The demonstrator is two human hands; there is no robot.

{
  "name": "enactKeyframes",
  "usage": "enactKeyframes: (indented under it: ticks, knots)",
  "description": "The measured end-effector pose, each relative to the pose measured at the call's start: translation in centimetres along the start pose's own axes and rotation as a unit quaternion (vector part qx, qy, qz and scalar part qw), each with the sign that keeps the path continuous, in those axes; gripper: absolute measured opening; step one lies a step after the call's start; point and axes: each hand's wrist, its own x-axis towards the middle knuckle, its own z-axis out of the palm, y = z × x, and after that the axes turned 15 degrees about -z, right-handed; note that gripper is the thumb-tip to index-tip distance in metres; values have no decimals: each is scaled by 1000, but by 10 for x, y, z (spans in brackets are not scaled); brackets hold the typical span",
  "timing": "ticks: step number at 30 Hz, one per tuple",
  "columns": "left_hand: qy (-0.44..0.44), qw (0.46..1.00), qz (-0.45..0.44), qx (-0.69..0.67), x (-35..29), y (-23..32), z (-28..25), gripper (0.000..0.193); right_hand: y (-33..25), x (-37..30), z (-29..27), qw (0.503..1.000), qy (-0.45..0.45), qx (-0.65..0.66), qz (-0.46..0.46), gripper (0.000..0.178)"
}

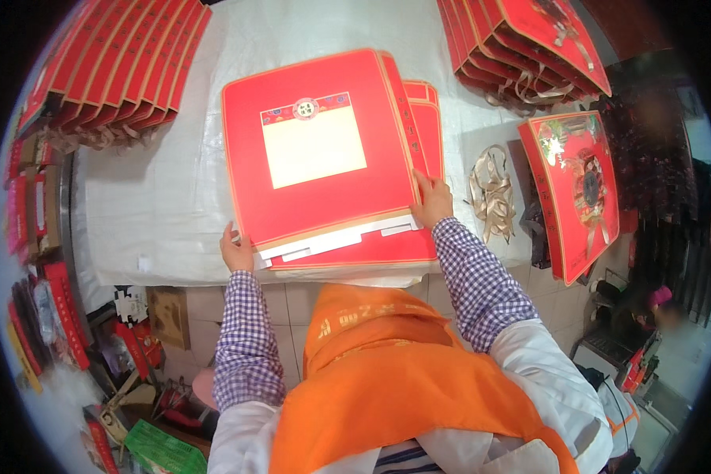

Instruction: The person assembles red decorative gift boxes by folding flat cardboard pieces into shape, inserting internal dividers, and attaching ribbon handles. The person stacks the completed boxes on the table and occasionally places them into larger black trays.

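Note:
A large red cardboard box blank (245,150) with gold borders and a cream label panel lies before me, slightly turned, on more red cardboard (428,118) that shows at its right and near sides. White slotted tabs (324,243) run along its near edge. My left hand (237,250) is closed on its near left corner, thumb and fingers at the edge. At the near right corner, my right hand (432,201) grips the same blank, with the fingertips over the red face. What the fingers do beneath the board is hidden.
A white sheet (146,209) covers the table. Beige ribbons (491,193) lie right of the blanks. Red boxes (118,67) stand in a row at the far left, more red boxes (521,47) at the far right. Another red box (573,189) leans at the table's right edge.

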Motion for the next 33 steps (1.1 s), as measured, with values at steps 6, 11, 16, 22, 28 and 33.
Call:
enactKeyframes:
  ticks: [6,11,16,22,28,33]
  knots:
    - [-129,982,12,-134,14,-20,-14,42,-15,-17,-30,966,-134,-143,-170,96]
    - [-187,969,51,-151,5,-5,-13,32,-33,-18,-22,949,-71,-201,-232,92]
    - [-196,942,44,-270,-36,30,-26,31,-34,-6,-18,925,-51,-235,-293,76]
    - [-207,941,51,-264,-31,45,-76,39,-75,25,-89,911,-99,-186,-354,43]
    - [-244,874,64,-415,-94,139,-159,68,-136,59,-226,897,15,-187,-400,25]
    - [-284,791,252,-479,-103,189,-218,80,-234,42,-356,889,-44,-242,-385,24]
